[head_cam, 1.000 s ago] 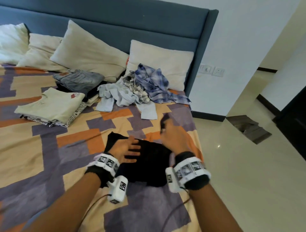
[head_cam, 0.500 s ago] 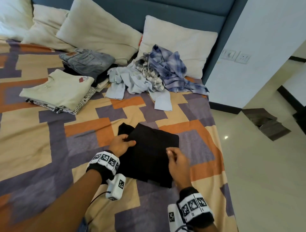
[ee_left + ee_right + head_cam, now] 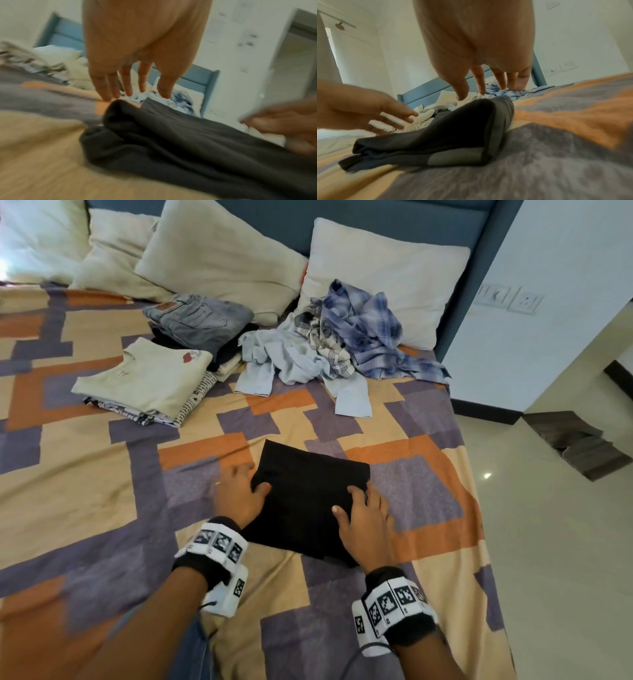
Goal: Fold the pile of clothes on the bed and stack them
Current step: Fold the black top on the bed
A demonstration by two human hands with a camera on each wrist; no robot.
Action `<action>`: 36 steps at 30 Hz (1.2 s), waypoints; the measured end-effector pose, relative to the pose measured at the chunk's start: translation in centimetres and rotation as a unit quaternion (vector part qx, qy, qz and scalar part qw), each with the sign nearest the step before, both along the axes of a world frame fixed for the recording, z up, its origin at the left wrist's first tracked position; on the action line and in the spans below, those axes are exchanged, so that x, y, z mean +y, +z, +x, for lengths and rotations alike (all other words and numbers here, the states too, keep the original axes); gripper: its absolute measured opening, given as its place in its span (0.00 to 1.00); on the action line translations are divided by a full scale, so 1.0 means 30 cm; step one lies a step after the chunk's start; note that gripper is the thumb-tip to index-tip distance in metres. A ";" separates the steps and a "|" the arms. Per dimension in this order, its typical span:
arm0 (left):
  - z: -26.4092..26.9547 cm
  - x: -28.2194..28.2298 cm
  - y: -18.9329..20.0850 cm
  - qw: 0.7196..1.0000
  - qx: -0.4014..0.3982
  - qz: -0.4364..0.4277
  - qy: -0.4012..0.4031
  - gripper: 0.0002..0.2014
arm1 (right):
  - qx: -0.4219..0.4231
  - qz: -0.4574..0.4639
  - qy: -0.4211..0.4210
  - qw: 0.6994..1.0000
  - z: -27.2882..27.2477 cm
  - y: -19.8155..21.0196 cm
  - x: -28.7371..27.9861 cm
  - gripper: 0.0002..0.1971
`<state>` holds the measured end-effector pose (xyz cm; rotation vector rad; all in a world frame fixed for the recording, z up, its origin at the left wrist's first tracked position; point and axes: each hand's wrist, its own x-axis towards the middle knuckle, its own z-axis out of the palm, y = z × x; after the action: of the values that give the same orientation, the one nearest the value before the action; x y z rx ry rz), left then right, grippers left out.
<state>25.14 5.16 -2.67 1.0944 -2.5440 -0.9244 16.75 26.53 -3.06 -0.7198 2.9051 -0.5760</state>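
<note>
A black garment (image 3: 308, 498) lies folded into a rectangle on the patterned bedspread (image 3: 102, 491), near the bed's right side. My left hand (image 3: 239, 494) is at its left edge, fingers straight on the sheet and thumb over the cloth. My right hand (image 3: 363, 515) lies on its right edge with fingers spread. The left wrist view shows the left hand (image 3: 130, 81) with straight fingers above the garment's (image 3: 171, 142) folded edge. The right wrist view shows the right hand (image 3: 488, 81) likewise over the garment (image 3: 453, 135). Neither hand grips it.
A folded stack topped by a cream T-shirt (image 3: 147, 378) and a stack topped by grey jeans (image 3: 198, 320) sit at the back left. An unfolded pile of blue and plaid shirts (image 3: 335, 344) lies against a pillow (image 3: 383, 268). The bed's right edge drops to the tiled floor (image 3: 548, 542).
My right hand laid the fold down and moved to the garment's right edge. My left hand let go of the left corner and now lies flat beside it.
</note>
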 end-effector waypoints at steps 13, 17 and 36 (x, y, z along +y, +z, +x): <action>-0.045 0.187 -0.144 0.930 -0.264 -0.067 -0.249 0.55 | -0.164 0.038 0.069 0.983 -0.107 -0.118 -0.007 0.44; -0.049 0.193 -0.134 0.926 -0.279 -0.064 -0.246 0.59 | -0.205 -0.253 -0.094 0.941 -0.109 -0.132 0.062 0.31; -0.029 0.206 0.184 0.798 0.173 0.576 0.025 0.35 | -0.156 -0.318 0.082 0.932 -0.070 0.219 -0.036 0.22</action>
<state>24.27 11.33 2.86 1.0119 -1.4821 -2.5012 14.66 25.44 3.50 -0.8215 2.3212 -1.4841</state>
